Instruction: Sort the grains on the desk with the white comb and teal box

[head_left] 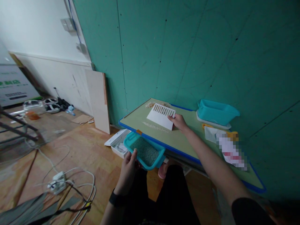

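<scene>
My left hand [128, 168] grips the near rim of a blue tray [144, 152] filled with grey-green granules, held just below the table's front edge. On the table, my right hand [179, 121] holds a white slotted scoop [160, 116] by its right corner, its blade resting flat on the green tabletop [136, 120]. A thin line of pale grains [155, 127] lies in front of the scoop, and a small pile of grains [151, 105] sits behind it near the wall.
A turquoise tub [217, 112] on a white lid stands at the table's back right, with papers [231, 147] and a yellow item beside it. A white box [118, 143] lies on the floor under the table. Cables and a power strip [57, 182] cover the floor at left.
</scene>
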### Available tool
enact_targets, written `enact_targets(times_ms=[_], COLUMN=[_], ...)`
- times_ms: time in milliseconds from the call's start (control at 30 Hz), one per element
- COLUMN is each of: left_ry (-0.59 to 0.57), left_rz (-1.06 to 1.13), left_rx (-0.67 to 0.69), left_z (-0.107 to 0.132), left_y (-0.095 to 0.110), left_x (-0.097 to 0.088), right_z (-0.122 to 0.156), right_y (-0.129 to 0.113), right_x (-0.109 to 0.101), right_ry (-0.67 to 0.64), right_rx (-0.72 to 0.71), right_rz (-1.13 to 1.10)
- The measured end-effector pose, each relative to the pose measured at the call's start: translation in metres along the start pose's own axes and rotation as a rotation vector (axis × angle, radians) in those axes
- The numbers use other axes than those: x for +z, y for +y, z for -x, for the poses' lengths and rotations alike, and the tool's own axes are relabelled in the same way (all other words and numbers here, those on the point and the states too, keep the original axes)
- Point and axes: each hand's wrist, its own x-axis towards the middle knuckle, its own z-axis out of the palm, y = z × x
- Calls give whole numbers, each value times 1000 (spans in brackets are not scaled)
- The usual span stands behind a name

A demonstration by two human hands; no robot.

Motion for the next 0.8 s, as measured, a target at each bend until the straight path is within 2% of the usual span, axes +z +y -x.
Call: enact_targets(times_ms=[233,367,467,567,667,800], left_ry=[-23,-1,20,23,9,-3], left_rz=[0,7,21,29,33,33], left_rx=[4,-1,-17,-23,-20,-17], left_z=[2,3,2,0,0,0], left_y=[2,5,4,3,1,0], left_x=[0,3,2,0,-1,-1], right_z=[9,11,12,23,49,87], right_y=[-10,-19,-23,-21,-11,4], right_x=[10,3,-21,-56,-89,-117], right_ry=[-97,-79,-13,87,220,272], right_rx=[-35,26,91,75,43,101], right_rz=[-66,-137,-173,-91,21,68])
